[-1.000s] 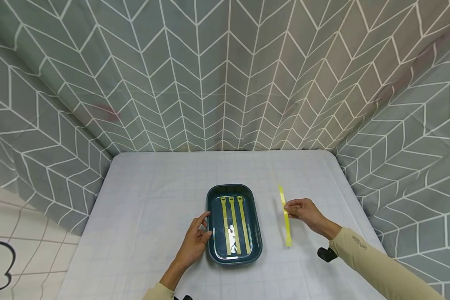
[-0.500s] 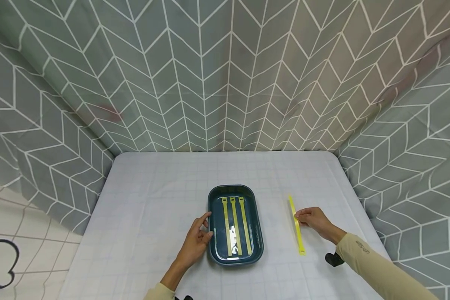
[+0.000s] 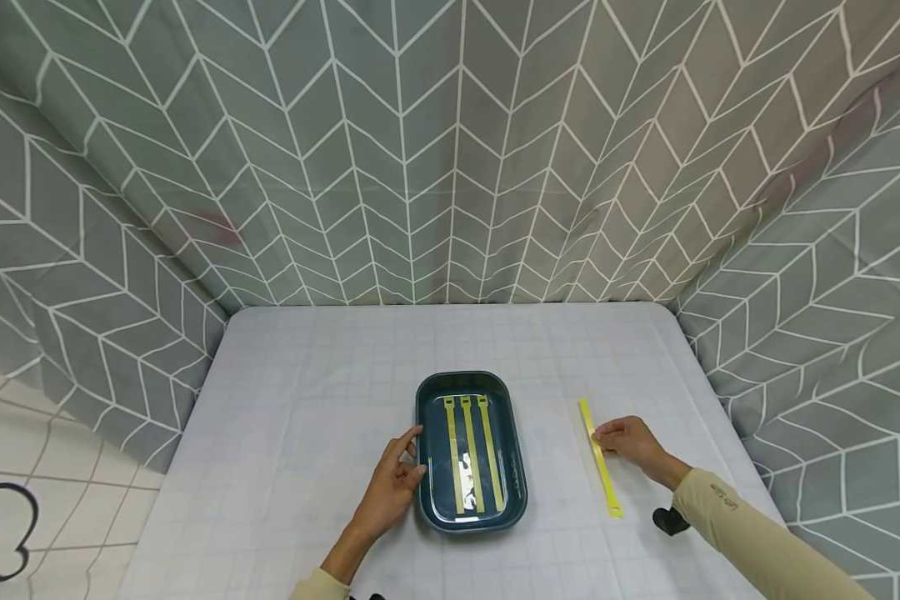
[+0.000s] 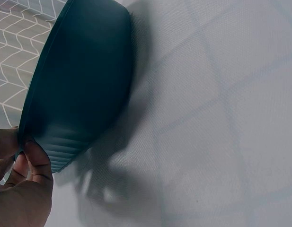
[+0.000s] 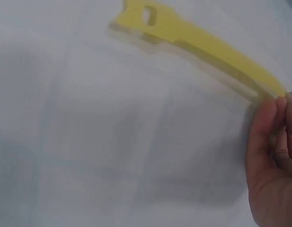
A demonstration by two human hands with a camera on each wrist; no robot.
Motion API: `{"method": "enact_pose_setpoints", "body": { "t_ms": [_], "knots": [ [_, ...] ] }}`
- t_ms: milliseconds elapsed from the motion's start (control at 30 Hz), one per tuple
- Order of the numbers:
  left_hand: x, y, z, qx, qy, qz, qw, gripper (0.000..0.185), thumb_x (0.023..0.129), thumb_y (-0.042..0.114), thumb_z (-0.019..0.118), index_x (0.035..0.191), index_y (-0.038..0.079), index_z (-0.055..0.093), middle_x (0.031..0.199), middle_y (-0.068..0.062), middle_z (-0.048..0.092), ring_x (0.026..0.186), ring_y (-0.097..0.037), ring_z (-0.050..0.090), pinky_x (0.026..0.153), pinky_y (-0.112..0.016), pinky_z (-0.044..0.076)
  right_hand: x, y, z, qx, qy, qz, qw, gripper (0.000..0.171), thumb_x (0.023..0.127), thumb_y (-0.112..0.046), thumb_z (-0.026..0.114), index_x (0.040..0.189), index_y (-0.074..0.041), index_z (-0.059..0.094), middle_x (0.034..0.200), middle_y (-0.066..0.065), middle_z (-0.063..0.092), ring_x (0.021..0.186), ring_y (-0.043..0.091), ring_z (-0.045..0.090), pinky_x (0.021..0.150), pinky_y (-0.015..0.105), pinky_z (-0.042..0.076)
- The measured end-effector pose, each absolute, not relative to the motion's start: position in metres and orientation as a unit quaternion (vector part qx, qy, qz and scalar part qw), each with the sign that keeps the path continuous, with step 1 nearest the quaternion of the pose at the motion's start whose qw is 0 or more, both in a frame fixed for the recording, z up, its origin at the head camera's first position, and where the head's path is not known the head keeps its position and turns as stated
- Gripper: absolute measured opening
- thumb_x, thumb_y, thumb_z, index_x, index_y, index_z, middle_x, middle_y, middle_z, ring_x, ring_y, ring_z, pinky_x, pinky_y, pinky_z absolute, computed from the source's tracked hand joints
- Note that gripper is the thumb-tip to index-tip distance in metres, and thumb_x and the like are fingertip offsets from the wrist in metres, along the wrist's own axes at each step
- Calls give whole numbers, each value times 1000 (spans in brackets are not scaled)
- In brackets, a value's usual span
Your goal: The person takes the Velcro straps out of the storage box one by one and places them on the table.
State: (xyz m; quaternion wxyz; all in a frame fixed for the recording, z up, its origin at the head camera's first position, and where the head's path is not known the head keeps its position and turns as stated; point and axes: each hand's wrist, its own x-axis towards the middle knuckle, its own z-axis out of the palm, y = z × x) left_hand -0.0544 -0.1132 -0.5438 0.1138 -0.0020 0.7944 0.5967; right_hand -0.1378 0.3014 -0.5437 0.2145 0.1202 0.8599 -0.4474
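Observation:
A dark teal tray with rounded corners stands on the table. My left hand holds its left rim; in the left wrist view, the thumb and curled fingers pinch the edge of the tray. Inside lie three yellow cable straps, side by side and lengthwise, slotted heads at the far end. To the right of the tray, my right hand pinches another yellow cable strap near its middle. The slotted head of that strap points toward me, just over or touching the cloth; I cannot tell which.
A white, faintly checked cloth covers the table. Grey curtains with white zigzag lines hang behind it and at both sides. Pale tiled flooring shows at the lower left.
My right hand has carried its yellow strap to the right and nearer to me, away from the tray, slowing in the last half second. My left hand and the tray stay in place.

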Motion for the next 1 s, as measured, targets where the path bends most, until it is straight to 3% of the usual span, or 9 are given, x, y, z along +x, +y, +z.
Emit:
{"method": "enact_pose_setpoints", "body": {
  "t_ms": [633, 1000],
  "knots": [
    [-55, -114, -544, 7, 798, 594, 105, 62, 97, -2, 59, 153, 14, 39, 115, -10, 41, 60, -3, 45, 57, -17, 39, -137, 294, -544, 122, 892, -396, 183, 13, 88, -2, 73, 95, 9, 70, 81, 8, 73, 68, 11, 65, 63, 27, 57],
    [-54, -113, -544, 7, 798, 594, 105, 61, 97, -3, 58, 152, 13, 39, 115, -9, 41, 62, -3, 45, 57, -17, 40, -134, 294, -538, 115, 897, -389, 175, 19, 87, -7, 75, 94, 10, 69, 76, 10, 72, 65, 12, 65, 61, 28, 54]
  ]
}}
